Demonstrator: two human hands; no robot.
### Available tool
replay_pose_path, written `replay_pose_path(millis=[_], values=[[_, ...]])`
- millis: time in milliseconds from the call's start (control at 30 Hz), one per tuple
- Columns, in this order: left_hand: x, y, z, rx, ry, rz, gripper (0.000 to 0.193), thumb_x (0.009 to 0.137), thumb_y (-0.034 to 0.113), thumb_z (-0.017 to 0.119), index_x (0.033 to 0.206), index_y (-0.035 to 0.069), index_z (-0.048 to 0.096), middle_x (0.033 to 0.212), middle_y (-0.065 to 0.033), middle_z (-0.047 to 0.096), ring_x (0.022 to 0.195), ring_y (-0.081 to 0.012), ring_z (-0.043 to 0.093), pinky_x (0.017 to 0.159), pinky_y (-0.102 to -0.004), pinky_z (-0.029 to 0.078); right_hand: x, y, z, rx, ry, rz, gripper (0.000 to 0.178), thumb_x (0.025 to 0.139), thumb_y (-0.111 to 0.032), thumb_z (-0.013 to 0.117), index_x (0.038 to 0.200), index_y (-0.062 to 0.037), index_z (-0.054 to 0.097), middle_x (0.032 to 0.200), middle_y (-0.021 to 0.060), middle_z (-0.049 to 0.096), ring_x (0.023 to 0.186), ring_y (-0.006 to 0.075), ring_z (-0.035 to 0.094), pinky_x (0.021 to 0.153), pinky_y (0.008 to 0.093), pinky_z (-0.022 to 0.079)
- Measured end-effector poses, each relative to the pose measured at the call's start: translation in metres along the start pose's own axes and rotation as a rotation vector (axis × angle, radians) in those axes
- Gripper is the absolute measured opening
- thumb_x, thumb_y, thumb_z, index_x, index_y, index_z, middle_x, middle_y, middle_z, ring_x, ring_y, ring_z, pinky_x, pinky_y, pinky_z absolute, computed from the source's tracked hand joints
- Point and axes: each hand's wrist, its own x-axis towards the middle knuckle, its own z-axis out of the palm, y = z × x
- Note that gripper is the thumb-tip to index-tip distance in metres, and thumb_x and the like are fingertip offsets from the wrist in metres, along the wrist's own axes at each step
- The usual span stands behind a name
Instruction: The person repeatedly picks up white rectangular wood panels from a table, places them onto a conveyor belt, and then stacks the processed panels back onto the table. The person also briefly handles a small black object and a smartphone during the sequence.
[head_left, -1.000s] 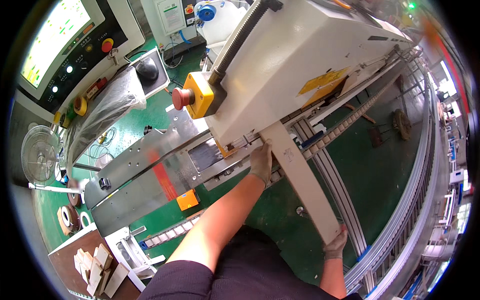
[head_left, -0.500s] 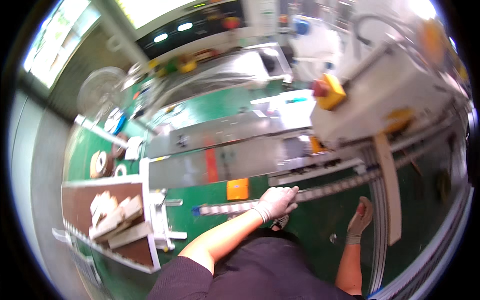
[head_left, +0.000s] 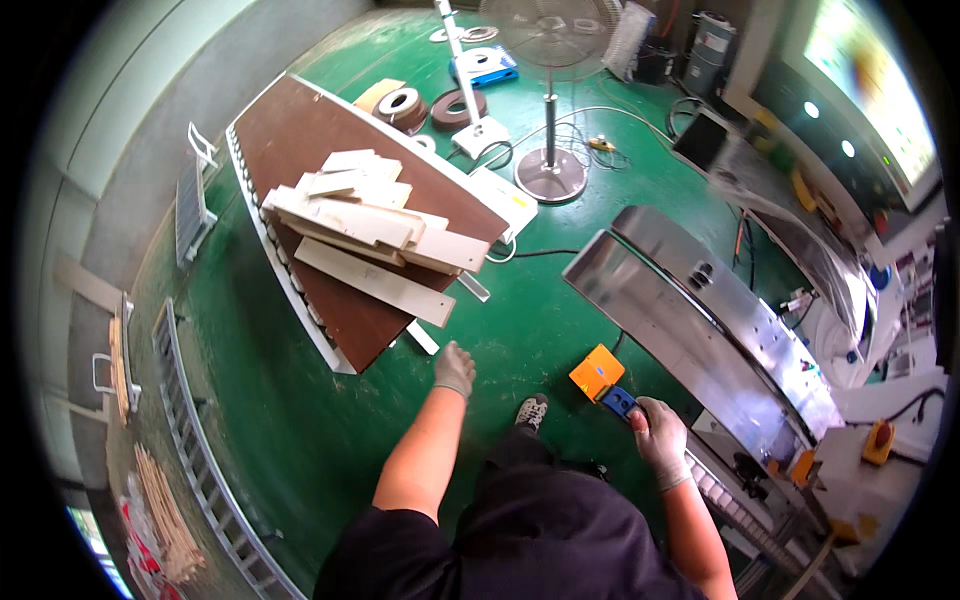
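My left hand (head_left: 455,368), in a pale glove, is in the air by the near corner of a brown-topped table (head_left: 300,125). Its fingers are loosely bent, with nothing visible in them. On that table lies a loose pile of pale wooden boards (head_left: 375,285). My right hand (head_left: 660,432), gloved too, is over the blue end piece (head_left: 618,402) of a narrow roller track (head_left: 735,500). Thumb and fingers are half bent and apart; I cannot tell whether they touch the blue piece. An orange plate (head_left: 597,372) lies right beside it.
A long metal-topped machine bed (head_left: 690,320) runs along the right. Beyond the table stand a pedestal fan (head_left: 550,175) and brown rolls (head_left: 460,108), with cables on the green floor (head_left: 520,325). A metal ladder-like frame (head_left: 205,470) lies at the left.
My view has swung left, bringing the table of boards to the middle. My left hand has left the roller track; my right hand is now by its blue end.
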Motion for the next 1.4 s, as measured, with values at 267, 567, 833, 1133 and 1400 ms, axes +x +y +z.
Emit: replay_pose_path(millis=[267,567,833,1133,1400], values=[[0.110,0.068,-0.024,-0.107,-0.170,0.154,0.038,0.108,0.036,0.060,0.132,0.007,0.059,0.124,-0.0100,0.066,0.113,-0.0250,0.065,0.098,-0.0416,0.052,0.043,-0.043,0.032,-0.001,-0.029,0.043,0.045,0.101,-0.047,0.064,0.115,-0.0049,0.074,0.107,0.0188,0.075,0.101,0.0409,0.072,0.088,0.0472,0.057],[-0.005,0.016,-0.044,-0.217,-0.888,-0.096,0.032,0.104,0.020,0.064,0.131,0.003,0.060,0.120,-0.0118,0.070,0.109,-0.0270,0.069,0.097,-0.0430,0.059,0.076,-0.118,0.067,0.391,-0.152,-0.063,0.063,0.090,-0.016,0.082,0.146,-0.0013,0.057,0.136,0.0193,0.066,0.121,0.0320,0.067,0.102,0.0407,0.054],[-0.145,0.016,-0.048,-0.169,-1.082,-0.514,0.057,0.094,0.029,0.075,0.145,0.009,0.058,0.141,-0.0103,0.066,0.131,-0.0295,0.062,0.117,-0.0488,0.045,0.094,-0.145,0.094,0.969,-0.396,0.339,0.054,0.097,-0.023,0.078,0.144,-0.0006,0.064,0.126,0.0135,0.072,0.114,0.0199,0.067,0.103,0.0361,0.052],[-0.103,0.082,-0.010,-0.308,-0.718,-0.201,0.051,0.107,0.042,0.044,0.145,0.012,0.057,0.148,-0.0129,0.061,0.135,-0.0353,0.057,0.117,-0.0557,0.042,-0.054,-0.040,-0.077,0.987,-0.040,0.575,0.040,0.086,-0.013,0.084,0.121,0.0040,0.077,0.110,0.0083,0.077,0.103,0.0172,0.069,0.097,0.0319,0.053],[-0.217,0.023,0.131,0.272,-1.367,-0.232,0.052,0.112,0.037,0.056,0.153,0.007,0.048,0.150,-0.0098,0.056,0.139,-0.0268,0.055,0.119,-0.0467,0.042,-0.237,-0.012,-0.086,0.680,-0.053,0.989,0.058,0.084,-0.050,0.085,0.101,0.0050,0.077,0.088,0.0042,0.072,0.081,0.0116,0.064,0.072,0.0302,0.052]])
